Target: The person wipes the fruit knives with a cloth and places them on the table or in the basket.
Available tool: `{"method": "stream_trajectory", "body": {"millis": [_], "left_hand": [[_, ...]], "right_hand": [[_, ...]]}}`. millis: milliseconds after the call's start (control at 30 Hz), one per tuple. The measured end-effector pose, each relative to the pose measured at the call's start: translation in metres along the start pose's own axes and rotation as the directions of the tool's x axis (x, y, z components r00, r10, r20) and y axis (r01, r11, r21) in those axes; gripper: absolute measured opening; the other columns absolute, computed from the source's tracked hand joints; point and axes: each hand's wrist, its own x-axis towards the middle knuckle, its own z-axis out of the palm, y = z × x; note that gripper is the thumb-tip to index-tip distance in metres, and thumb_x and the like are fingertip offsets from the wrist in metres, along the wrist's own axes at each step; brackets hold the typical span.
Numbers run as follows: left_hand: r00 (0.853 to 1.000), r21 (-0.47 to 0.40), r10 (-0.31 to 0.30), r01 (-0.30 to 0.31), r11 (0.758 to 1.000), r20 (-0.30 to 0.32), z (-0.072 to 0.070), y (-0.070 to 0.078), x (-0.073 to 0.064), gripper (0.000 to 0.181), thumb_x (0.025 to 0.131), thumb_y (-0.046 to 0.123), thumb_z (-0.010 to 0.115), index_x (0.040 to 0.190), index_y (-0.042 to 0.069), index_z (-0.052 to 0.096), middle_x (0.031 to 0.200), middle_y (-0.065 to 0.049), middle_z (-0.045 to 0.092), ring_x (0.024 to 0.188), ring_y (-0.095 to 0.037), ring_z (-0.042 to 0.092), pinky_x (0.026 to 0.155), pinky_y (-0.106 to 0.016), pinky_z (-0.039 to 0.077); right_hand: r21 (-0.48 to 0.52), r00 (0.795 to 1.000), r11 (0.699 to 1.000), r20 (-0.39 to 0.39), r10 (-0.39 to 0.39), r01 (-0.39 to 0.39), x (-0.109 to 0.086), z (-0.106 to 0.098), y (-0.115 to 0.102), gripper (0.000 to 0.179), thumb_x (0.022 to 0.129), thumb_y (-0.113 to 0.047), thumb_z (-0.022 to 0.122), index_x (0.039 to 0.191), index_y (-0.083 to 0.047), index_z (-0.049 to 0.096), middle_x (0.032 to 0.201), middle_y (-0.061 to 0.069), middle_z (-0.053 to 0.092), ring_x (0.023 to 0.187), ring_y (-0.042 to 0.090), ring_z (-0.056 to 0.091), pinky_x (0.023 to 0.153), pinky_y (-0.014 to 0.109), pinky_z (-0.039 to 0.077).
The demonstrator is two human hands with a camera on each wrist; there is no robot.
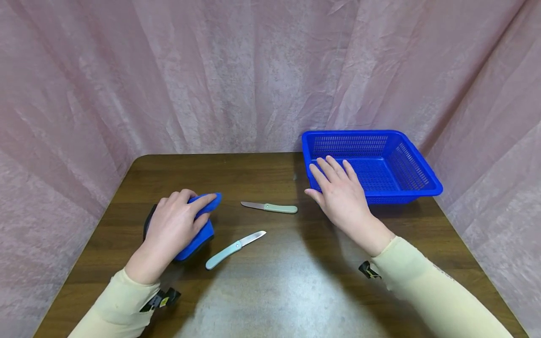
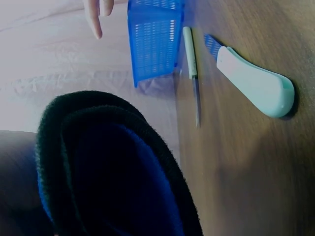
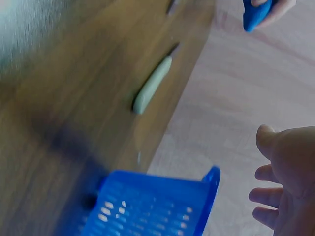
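Left hand grips the black-edged blue item, well left of the basket. Right hand is empty, fingers spread, at the basket's near-left corner. I'd keep fingers clear of the green knife and light-blue knife, also left of the basket, blades bare.

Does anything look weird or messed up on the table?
I see nothing spilled or broken. But the nearer knife and farther knife lie with blades bare, pointing different ways. The farther one's tip points toward the left hand, which looks unsafe.
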Motion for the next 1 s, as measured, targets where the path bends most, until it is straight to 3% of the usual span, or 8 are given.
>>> {"method": "stream_trajectory", "body": {"millis": [400,633,733,1000], "left_hand": [[1.0,0.007,0.0,0.0,1.0,-0.01,-0.002,-0.002,-0.007,0.047,0.098,0.022,0.084,0.145,0.022,0.075,0.122,-0.023,0.071,0.107,-0.044,0.068,0.086,-0.061,0.052],[1.0,0.005,-0.021,0.021,1.0,0.001,-0.003,-0.005,-0.012,0.049,0.098,0.022,0.083,0.147,0.022,0.074,0.124,-0.024,0.071,0.109,-0.045,0.068,0.087,-0.062,0.052],[0.999,0.008,-0.034,0.033,0.999,0.011,-0.003,-0.005,-0.015,0.051,0.098,0.023,0.084,0.148,0.023,0.073,0.125,-0.025,0.071,0.11,-0.046,0.068,0.088,-0.063,0.052],[0.999,0.016,-0.026,0.025,1.0,0.024,-0.004,-0.006,-0.019,0.049,0.099,0.024,0.083,0.148,0.023,0.073,0.125,-0.024,0.071,0.108,-0.045,0.068,0.088,-0.063,0.052]], "right_hand": [[0.065,0.988,0.987,0.032,-0.15,0.148,-0.008,0.013,-0.031,0.066,0.107,-0.046,0.072,0.159,-0.008,0.059,0.167,0.015,0.052,0.161,0.035,0.039,0.134,0.056,0.015],[0.095,0.97,0.967,0.032,-0.24,0.236,-0.009,0.027,-0.052,0.068,0.104,-0.047,0.076,0.159,-0.011,0.06,0.165,0.013,0.054,0.158,0.034,0.043,0.132,0.059,0.022],[0.125,0.961,0.957,0.054,-0.27,0.261,-0.011,0.034,-0.062,0.07,0.102,-0.047,0.078,0.16,-0.012,0.059,0.165,0.012,0.055,0.158,0.033,0.044,0.132,0.06,0.021],[0.163,0.936,0.936,0.119,-0.332,0.312,-0.015,0.045,-0.079,0.073,0.104,-0.051,0.075,0.163,-0.014,0.055,0.165,0.012,0.054,0.156,0.033,0.046,0.129,0.061,0.029]]}}
